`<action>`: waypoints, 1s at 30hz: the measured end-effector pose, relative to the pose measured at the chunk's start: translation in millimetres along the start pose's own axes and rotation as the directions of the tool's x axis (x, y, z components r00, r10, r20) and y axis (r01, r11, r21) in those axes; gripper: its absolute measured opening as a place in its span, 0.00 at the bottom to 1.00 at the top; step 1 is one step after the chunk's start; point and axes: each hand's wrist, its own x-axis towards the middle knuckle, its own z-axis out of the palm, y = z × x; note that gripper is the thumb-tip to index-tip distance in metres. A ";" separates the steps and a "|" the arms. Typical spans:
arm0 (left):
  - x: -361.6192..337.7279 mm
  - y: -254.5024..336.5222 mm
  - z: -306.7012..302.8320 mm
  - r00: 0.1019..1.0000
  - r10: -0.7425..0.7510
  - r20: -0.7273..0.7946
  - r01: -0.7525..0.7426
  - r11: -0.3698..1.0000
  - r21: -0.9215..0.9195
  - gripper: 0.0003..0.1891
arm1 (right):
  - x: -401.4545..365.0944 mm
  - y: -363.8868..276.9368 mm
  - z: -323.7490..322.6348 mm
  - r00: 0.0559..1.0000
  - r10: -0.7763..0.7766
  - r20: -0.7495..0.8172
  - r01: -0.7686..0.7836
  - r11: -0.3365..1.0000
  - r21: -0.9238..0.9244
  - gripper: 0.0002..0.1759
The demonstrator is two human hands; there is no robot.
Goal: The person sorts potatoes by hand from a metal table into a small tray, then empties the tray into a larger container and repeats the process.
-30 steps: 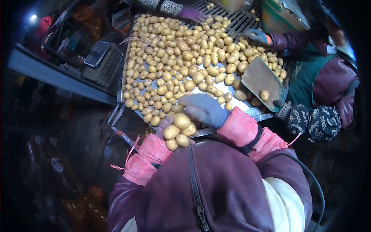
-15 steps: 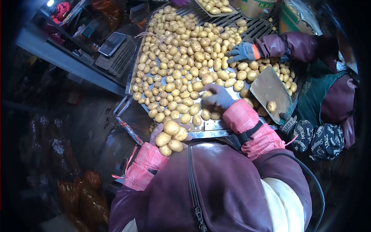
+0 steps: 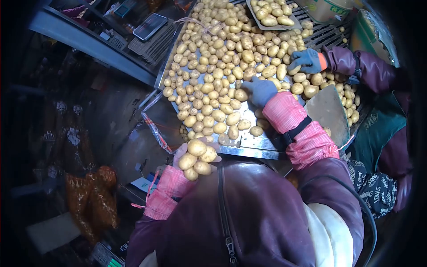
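Note:
My left hand (image 3: 179,156), palm up at the table's near edge, cradles several yellow potatoes (image 3: 198,155) in a small pile. My right hand (image 3: 261,92), in a grey glove, reaches palm down over the loose potatoes (image 3: 218,73) on the metal table (image 3: 260,143). Its visible fingers stretch to the left and touch or nearly touch potatoes there; the underside of this hand is hidden. Pink checked sleeve covers (image 3: 307,127) are on both my forearms.
A co-worker's blue-gloved hand (image 3: 307,61) is among the potatoes at the right. Near it lies a flat scoop (image 3: 329,111). A loaded tray (image 3: 271,26) and a carton (image 3: 327,10) stand at the back. Left are a scale-like device (image 3: 150,26) and orange mesh sacks (image 3: 91,200).
The view has shifted, so the table appears higher and further right. My right hand has moved further over the potatoes. The scoop now lies without a potato on it. My left hand keeps its potatoes.

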 end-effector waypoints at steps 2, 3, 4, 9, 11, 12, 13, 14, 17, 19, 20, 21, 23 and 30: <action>-21.4 8.9 43.1 0.992 0.078 -0.101 -0.061 0.984 0.165 0.20 | -5.8 3.0 -7.2 0.998 0.037 -0.060 -0.025 0.982 0.188 0.22; -26.9 12.6 56.1 0.982 0.128 -0.139 -0.091 0.965 0.246 0.19 | -6.7 1.9 -0.1 0.994 0.056 -0.093 -0.031 0.967 0.252 0.23; -28.6 21.7 46.7 0.996 -0.013 -0.089 0.041 0.948 0.316 0.16 | -8.5 0.3 6.2 0.988 0.080 -0.131 -0.035 0.949 0.312 0.23; -22.5 23.5 24.5 0.997 -0.080 -0.010 0.080 0.974 0.210 0.15 | -5.6 -32.5 5.8 0.986 0.151 -0.072 -0.144 0.984 0.103 0.36; -27.9 22.9 19.6 0.996 -0.086 0.015 0.084 0.992 0.096 0.16 | -9.0 -42.2 3.0 0.977 0.202 -0.066 -0.195 0.976 0.099 0.35; -22.3 21.6 8.9 0.966 -0.223 0.133 0.221 0.975 0.031 0.15 | -10.0 -43.0 2.8 0.974 0.204 -0.100 -0.195 0.976 0.097 0.33; -17.1 19.9 -2.1 0.900 -0.358 0.250 0.370 0.929 -0.001 0.15 | -10.5 -39.0 4.2 0.972 0.193 -0.131 -0.183 0.979 0.090 0.30; -12.7 17.6 -13.1 0.805 -0.476 0.355 0.507 0.862 0.005 0.14 | -10.4 -38.4 8.2 0.975 0.162 -0.155 -0.151 0.985 0.082 0.28; 7.6 24.7 -50.6 0.070 -0.366 0.928 0.963 0.268 0.034 0.13 | -4.9 -21.4 27.8 0.938 0.175 -0.298 -0.070 0.940 0.333 0.34; -9.5 6.2 -109.1 0.552 -0.403 0.729 0.802 0.497 -0.332 0.19 | -5.0 -41.5 30.9 0.934 0.111 -0.341 0.142 0.758 0.636 0.34; -28.3 -3.1 -126.8 0.790 -0.311 0.529 0.578 0.665 -0.472 0.20 | -5.7 -60.3 30.2 0.962 0.077 -0.261 0.200 0.451 0.870 0.30; -46.4 -12.1 -144.3 0.944 -0.186 0.273 0.304 0.813 -0.497 0.21 | 0.3 -78.2 36.9 0.993 0.076 -0.088 0.062 0.291 0.955 0.30; -94.6 -26.3 -147.3 0.960 0.247 0.134 -0.186 0.915 -0.359 0.24 | -3.0 -156.0 28.5 0.980 -0.183 0.085 -0.035 0.260 0.965 0.32; -226.0 -89.0 -236.4 0.687 0.727 -0.003 -0.533 0.501 -0.682 0.25 | -40.8 -407.8 32.3 0.454 -0.841 0.294 -0.195 0.229 0.954 0.33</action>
